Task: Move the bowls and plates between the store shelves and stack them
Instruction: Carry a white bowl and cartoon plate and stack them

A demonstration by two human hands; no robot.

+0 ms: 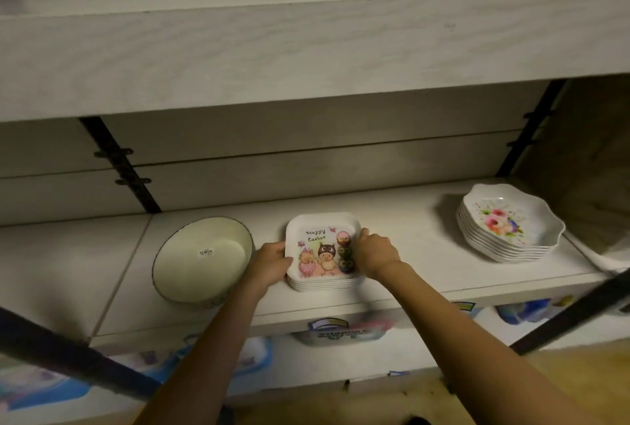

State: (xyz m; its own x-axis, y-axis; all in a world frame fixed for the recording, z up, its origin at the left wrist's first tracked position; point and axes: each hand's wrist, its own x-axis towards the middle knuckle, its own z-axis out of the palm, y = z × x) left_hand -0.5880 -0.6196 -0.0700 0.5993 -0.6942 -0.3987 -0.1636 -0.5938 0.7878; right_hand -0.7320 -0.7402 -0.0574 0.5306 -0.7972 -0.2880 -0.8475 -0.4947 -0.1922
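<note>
Head view: gripping plate stack (pixel 322 251) by opposite edges with left hand (pixel 272 264) and right hand (pixel 375 252); probably light, stiff, slick, so grab low.

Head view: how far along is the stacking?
Done: floral plates sit stacked at right on the shelf. In hand: left hand and right hand grip the stack of square Easter plates by its sides. To do: the round bowl stands alone, unstacked.

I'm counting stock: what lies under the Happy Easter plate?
Under the Happy Easter plate lie more square plates, visible only as stacked white rims; their faces are covered, so prints cannot be told.
</note>
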